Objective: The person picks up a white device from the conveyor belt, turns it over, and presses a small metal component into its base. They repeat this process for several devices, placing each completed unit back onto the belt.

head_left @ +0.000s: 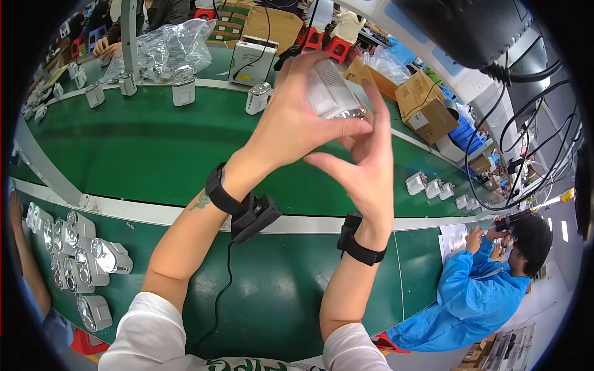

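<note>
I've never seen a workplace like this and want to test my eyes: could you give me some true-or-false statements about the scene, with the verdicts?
1. The left hand holds a white device. True.
2. The co-worker at right wears red. False: the clothing is blue.
3. Both wrists carry black straps. True.
4. The near bench is red. False: it is green.
5. More devices cluster at lower left. True.

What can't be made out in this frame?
Head view:
Held white device: left part hidden by the left hand.
Neighbour's arm, left: cut off by the fisheye rim.
Far-left belt devices: too small for detail.
</note>
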